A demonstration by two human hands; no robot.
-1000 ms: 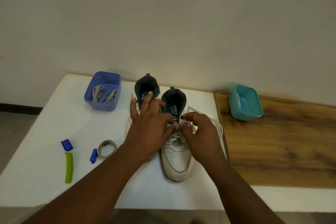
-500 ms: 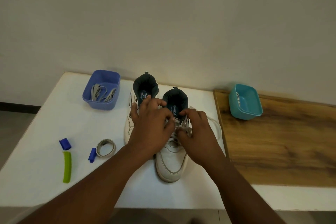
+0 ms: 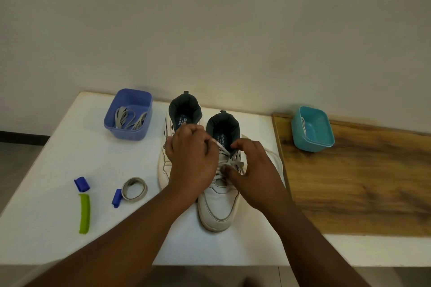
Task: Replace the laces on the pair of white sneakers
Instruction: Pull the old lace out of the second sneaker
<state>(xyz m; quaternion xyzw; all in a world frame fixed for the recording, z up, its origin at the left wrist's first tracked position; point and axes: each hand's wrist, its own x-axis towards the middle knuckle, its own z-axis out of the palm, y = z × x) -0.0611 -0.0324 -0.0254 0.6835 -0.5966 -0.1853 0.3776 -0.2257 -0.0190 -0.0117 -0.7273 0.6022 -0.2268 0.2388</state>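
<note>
White tabletop (image 3: 58, 147), head view, noted left to right.

Far left, near front edge: green strip (image 3: 84, 213) lying lengthwise, small blue cap (image 3: 81, 183) just beyond its far end. Right of these, second blue cap (image 3: 116, 197) touching a coiled grey lace (image 3: 134, 188) standing as a ring.

Back left: purple tub (image 3: 128, 114) holding loose grey laces (image 3: 130, 119).

Centre: pair of white sneakers side by side, toes toward the camera, dark linings facing up. Left sneaker (image 3: 173, 123) largely covered by the left hand. Right sneaker (image 3: 219, 202) sitting a little nearer, toe cap fully visible, white lace (image 3: 233, 162) crossed over its tongue.

Left hand (image 3: 190, 165) over the gap between the shoes, fingers curled, grip closed in a pinch on a blurred length of the white lace drawn up and left from the eyelets. Right hand (image 3: 253, 172) on the right sneaker's upper, thumb and fingers curled, grip closed on the lacing at the eyelets; exact strand hidden under the fingers. Loose loop of white lace trailing on the tabletop right of that shoe.

Right: wooden board (image 3: 361, 182) abutting the white surface, teal tub (image 3: 312, 129) at its back left corner, a bit of white lace inside.
</note>
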